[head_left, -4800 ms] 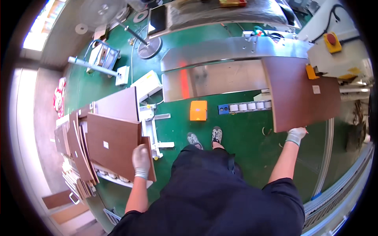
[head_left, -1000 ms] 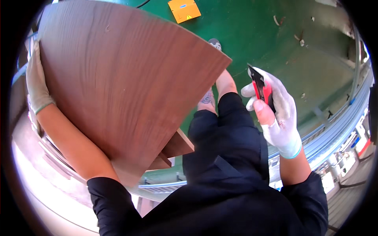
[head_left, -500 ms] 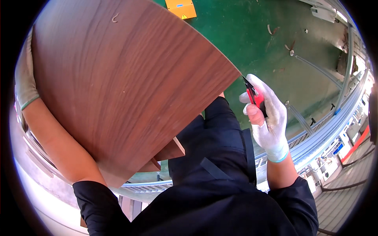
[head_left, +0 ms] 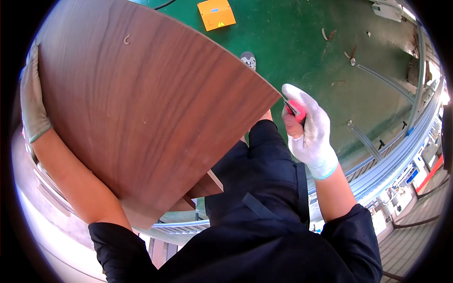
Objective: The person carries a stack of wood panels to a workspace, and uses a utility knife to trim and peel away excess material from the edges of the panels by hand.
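Note:
A large wood-grain brown panel (head_left: 141, 104) fills the left and middle of the view, tilted up toward me. My left hand (head_left: 33, 101), in a grey-green glove, grips its far left edge. My right hand (head_left: 309, 129), in a white glove, is shut on a small red and black cutter (head_left: 296, 108) whose tip touches the panel's right corner. More brown panels (head_left: 203, 188) show beneath the big one.
Green floor (head_left: 321, 52) lies below, with an orange square plate (head_left: 216, 13) at the top and small scraps scattered about. A metal roller conveyor rail (head_left: 377, 174) curves along the right side. My shoe (head_left: 248, 59) peeks out past the panel's edge.
The panel was lifted off a stack and brought close under my face. In the last second my right hand has moved the cutter in against the panel's right corner.

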`<state>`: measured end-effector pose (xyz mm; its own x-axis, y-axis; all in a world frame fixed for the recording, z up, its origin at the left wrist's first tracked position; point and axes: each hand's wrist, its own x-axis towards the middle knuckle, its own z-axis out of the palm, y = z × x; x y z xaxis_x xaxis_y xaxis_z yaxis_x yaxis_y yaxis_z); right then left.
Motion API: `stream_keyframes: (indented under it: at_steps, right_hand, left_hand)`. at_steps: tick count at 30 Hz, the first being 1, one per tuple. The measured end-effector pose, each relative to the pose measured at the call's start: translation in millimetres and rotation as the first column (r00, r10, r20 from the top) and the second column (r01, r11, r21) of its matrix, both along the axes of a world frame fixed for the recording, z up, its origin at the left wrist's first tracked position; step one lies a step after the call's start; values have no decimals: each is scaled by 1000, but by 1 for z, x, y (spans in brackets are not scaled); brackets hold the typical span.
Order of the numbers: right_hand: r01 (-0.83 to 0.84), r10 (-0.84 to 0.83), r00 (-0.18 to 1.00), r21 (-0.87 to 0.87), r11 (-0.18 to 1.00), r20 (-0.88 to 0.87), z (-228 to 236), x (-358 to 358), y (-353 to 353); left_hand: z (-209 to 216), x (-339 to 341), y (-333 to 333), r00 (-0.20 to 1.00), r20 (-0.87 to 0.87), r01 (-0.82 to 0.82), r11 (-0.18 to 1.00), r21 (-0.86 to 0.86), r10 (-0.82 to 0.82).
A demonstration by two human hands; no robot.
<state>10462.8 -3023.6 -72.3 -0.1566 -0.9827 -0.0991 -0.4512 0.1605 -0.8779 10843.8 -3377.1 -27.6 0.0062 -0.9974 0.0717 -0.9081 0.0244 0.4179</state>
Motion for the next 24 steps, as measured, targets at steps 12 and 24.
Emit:
stream_keyframes:
  at_steps: [12, 24]
  right_hand:
    - [170, -182, 970, 87, 982, 159, 9, 5, 10]
    - [18, -18, 997, -10, 1000, 71, -2, 3, -1]
  left_hand:
    - [0, -6, 4, 999, -2, -32, 999, 8, 32]
    - [-3, 19, -6, 965, 146, 233, 966, -108, -217]
